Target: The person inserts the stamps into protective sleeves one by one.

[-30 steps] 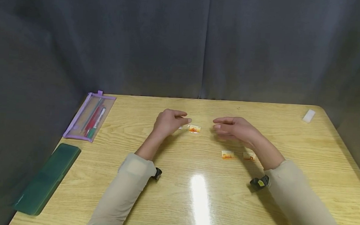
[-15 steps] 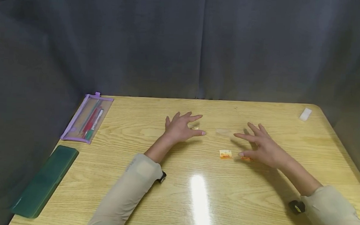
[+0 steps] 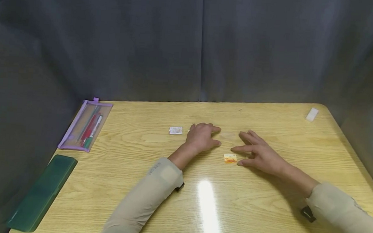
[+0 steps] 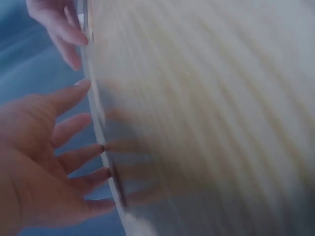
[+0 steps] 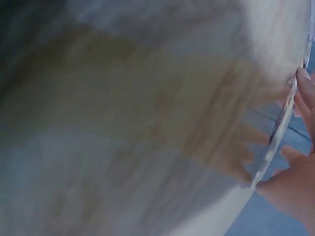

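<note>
My left hand [image 3: 202, 138] is palm down over the middle of the table [image 3: 157, 205], fingers spread and pointing right. Just left of it lies a small flat grey-and-white piece [image 3: 175, 130] with clear edges. The left hand hides the spot where an orange-printed piece lay. My right hand [image 3: 263, 154] hovers low with fingers loosely bent, thumb and fingertips beside a small flat yellow-and-orange piece [image 3: 230, 158]. A second orange piece is hidden by that hand. In the left wrist view, the left fingers [image 4: 81, 158] stand apart with nothing between them.
A purple-edged mesh pouch [image 3: 74, 132] with pens lies at the back left. In front of it is a dark green case [image 3: 42, 193]. A white block [image 3: 312, 114] sits near the back right corner. Dark curtains [image 3: 146, 45] hang behind and beside the table.
My left hand has moved right, uncovering the grey-and-white piece and covering the orange one beside it. My right hand has spread, swung right and nearer, then shifted slightly left.
</note>
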Demonstrator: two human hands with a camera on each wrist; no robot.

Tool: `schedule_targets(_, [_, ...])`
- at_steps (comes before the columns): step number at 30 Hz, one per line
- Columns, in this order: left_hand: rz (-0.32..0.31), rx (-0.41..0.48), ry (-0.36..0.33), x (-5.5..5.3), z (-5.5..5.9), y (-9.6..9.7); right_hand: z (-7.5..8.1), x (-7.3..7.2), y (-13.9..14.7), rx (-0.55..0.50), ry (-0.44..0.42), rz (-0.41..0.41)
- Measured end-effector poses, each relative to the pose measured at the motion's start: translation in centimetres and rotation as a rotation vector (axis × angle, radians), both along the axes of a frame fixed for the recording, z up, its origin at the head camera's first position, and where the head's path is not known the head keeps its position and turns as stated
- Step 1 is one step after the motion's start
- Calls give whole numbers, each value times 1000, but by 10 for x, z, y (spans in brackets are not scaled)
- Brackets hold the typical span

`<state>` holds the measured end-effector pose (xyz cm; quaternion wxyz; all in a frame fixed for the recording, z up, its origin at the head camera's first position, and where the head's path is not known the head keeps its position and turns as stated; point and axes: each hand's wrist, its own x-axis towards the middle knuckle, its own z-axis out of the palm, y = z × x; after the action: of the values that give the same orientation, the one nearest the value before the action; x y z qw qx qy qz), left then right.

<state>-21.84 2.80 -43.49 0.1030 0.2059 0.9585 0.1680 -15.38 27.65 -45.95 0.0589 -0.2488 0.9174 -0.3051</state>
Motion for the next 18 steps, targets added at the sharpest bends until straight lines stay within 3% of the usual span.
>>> schedule_targets(5, [27, -9, 27, -1, -2, 5, 0, -2, -5, 8, 45, -14])
schedule_targets(18, [126, -2, 71, 3, -7, 17, -4, 0, -17, -36, 36, -78])
